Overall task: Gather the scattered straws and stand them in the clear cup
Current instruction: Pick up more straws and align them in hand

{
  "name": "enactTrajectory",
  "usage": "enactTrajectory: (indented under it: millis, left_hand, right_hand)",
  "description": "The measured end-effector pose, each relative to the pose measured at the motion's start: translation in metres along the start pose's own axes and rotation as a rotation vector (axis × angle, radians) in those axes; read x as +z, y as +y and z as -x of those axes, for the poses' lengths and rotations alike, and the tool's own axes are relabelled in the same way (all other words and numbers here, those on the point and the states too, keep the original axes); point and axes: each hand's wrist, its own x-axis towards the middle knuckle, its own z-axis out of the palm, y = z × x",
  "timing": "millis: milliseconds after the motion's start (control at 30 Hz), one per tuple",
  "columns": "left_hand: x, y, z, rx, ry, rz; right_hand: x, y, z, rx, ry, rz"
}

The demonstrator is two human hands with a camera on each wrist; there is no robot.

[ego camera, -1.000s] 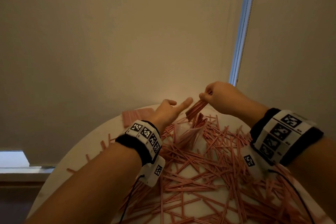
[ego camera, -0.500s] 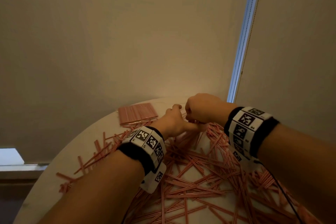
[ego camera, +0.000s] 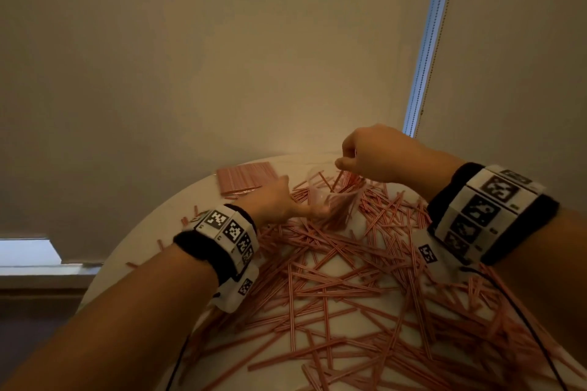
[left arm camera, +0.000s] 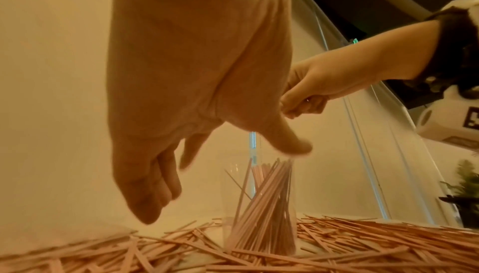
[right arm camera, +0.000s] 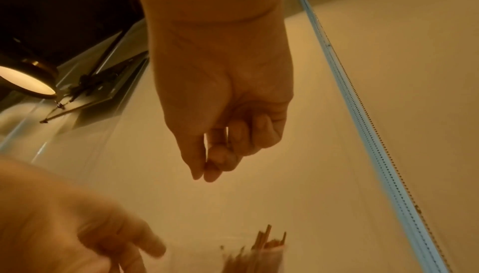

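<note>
The clear cup (ego camera: 330,200) stands at the far side of the white round table (ego camera: 133,263), with a bundle of pink striped straws leaning inside it (left arm camera: 261,205). My left hand (ego camera: 279,200) is beside the cup's left wall with its fingers relaxed and straight, and its thumb (left arm camera: 290,144) is close to the rim. My right hand (ego camera: 349,159) hovers just above the cup's mouth. Its fingers (right arm camera: 207,166) are curled, thumb against fingertip, and no straw shows between them. Many loose straws (ego camera: 333,263) lie criss-crossed over the table.
A flat, neat pack of straws (ego camera: 244,176) lies at the back left of the table. A beige wall and a blind with a bead cord (ego camera: 425,41) stand right behind. A small potted plant (left arm camera: 464,195) is off to the right, and a lit lamp (right arm camera: 26,80) hangs above.
A second ago my right hand held a raised bundle of straws. Both hands then came together low. Now the right hand is above the cup holding nothing, and the left hand is beside the cup.
</note>
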Motion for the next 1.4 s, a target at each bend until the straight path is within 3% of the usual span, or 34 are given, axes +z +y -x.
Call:
enactTrajectory:
  millis: [67, 167, 300, 567, 833, 1033, 1267, 1400]
  left_hand:
    - [-0.006, -0.008, 0.018, -0.004, -0.053, -0.197]
    - [-0.005, -0.020, 0.044, -0.080, -0.173, -0.529]
    - [0.008, -0.035, 0.070, -0.149, -0.223, -0.764]
    - [0.018, -0.031, 0.089, -0.070, -0.141, -0.726]
    - [0.013, -0.029, 0.090, -0.109, -0.138, -0.677]
    - [-0.007, -0.037, 0.091, -0.200, -0.099, -0.484]
    - [-0.006, -0.045, 0.089, -0.292, -0.099, 0.335]
    - [-0.001, -0.040, 0.090, -0.324, 0.009, 0.504]
  right_hand:
    - [0.007, -0.008, 0.016, -0.021, -0.067, -0.047]
    - [0.028, -0.019, 0.041, 0.013, -0.338, -0.091]
    - [0.059, -0.029, 0.062, 0.113, -0.669, 0.134]
    - [0.081, -0.041, 0.079, 0.051, -0.580, 0.105]
    - [0.074, -0.046, 0.089, 0.005, -0.515, 0.159]
    - [0.058, -0.038, 0.088, 0.033, -0.422, -0.044]
    - [0.046, -0.038, 0.087, 0.050, -0.439, -0.189]
    - [0.040, -0.040, 0.087, 0.077, -0.378, -0.236]
